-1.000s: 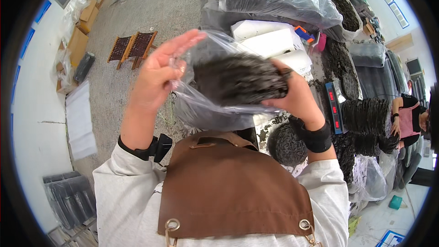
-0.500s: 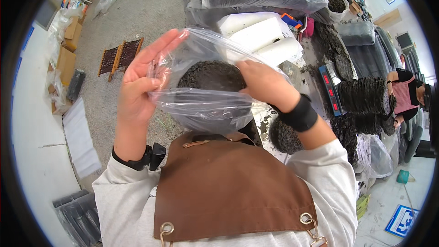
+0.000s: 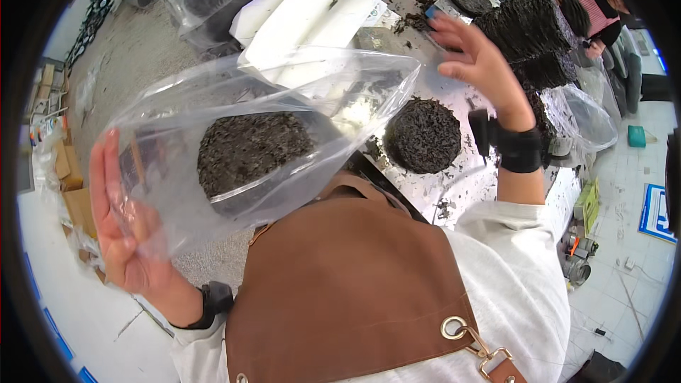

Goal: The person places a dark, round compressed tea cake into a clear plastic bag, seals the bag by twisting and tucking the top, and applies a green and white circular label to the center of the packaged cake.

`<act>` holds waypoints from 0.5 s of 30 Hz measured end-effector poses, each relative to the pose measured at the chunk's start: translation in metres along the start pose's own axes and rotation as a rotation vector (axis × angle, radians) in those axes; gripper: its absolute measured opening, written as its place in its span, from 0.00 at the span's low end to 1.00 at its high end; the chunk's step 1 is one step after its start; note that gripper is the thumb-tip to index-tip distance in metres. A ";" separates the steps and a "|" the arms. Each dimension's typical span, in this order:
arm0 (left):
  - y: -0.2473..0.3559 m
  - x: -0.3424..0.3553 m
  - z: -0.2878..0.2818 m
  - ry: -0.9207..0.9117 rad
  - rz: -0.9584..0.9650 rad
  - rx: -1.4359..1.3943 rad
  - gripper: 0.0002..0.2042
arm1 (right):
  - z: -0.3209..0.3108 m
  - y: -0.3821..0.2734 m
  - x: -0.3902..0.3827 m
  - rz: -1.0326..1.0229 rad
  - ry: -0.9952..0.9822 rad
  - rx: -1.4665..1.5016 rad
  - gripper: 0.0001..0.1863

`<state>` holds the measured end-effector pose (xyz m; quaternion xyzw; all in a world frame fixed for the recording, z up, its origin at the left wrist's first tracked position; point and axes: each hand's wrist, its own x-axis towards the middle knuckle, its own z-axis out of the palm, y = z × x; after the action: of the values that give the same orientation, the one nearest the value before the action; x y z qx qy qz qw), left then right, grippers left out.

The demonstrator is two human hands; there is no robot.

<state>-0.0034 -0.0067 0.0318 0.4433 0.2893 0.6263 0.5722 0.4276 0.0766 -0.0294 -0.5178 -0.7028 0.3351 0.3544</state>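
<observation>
My left hand [image 3: 128,223] holds one side of a large clear plastic bag [image 3: 277,170], its fingers stretched up along the film. A dark, round, flaky cake that looks like dried seaweed [image 3: 252,149] lies inside the bag. The bag's mouth spreads wide toward the right. My right hand [image 3: 479,64] is off the bag, fingers spread and slightly blurred, above the worktable [image 3: 461,191]. Below it on the table sits another dark round cake [image 3: 424,135], close to the bag's right edge.
White sheets or bags [image 3: 305,18] lie in a pile beyond the plastic bag. Tall stacks of dark round cakes [image 3: 528,28] stand at the right, where another person [image 3: 585,0] works. Large filled bags [image 3: 213,0] sit at the far side. Cardboard boxes [image 3: 78,198] line the left wall.
My right hand has let go of the bag and moved right and away. My left hand has moved left and down with the bag, whose mouth spreads wider. The view has shifted right.
</observation>
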 end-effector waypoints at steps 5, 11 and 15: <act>-0.008 -0.004 -0.006 0.018 -0.035 0.044 0.42 | 0.003 0.237 -0.130 0.949 0.029 -0.232 0.55; -0.010 -0.002 0.003 0.186 -0.113 0.131 0.43 | 0.053 0.303 -0.186 1.206 -0.024 0.348 0.37; -0.010 -0.002 -0.002 0.114 -0.149 0.139 0.41 | 0.059 0.311 -0.197 1.204 0.102 0.673 0.34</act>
<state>-0.0007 -0.0064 0.0217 0.4229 0.3964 0.5845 0.5678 0.5724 -0.0451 -0.3507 -0.6949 -0.1335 0.6484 0.2808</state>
